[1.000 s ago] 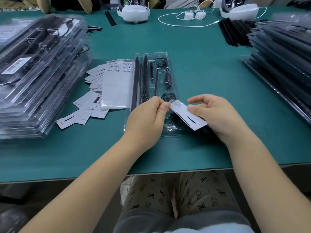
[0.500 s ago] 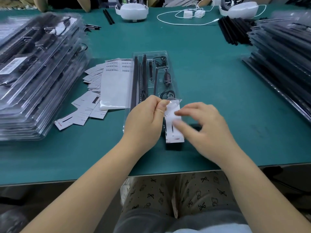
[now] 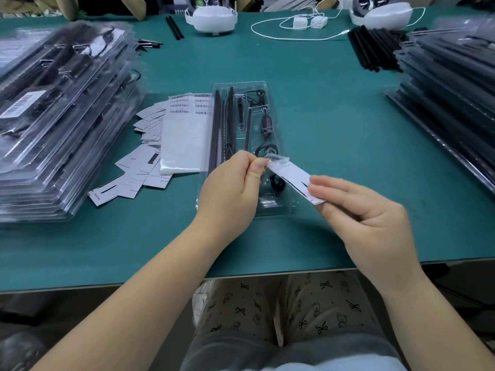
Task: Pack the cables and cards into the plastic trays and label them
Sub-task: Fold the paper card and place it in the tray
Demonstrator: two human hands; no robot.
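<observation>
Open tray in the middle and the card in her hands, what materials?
Open tray: looks like thin clear glossy plastic; the green table shows through, with glints on its moulded rim. Card, held by left hand and right hand: seemingly matte white printed paperboard, though its far end looks film-wrapped.

Both forearms reach forward — left hand (image 3: pixel 230 187) pinching with curled fingers, right hand (image 3: pixel 367 210) gripping likewise.
</observation>
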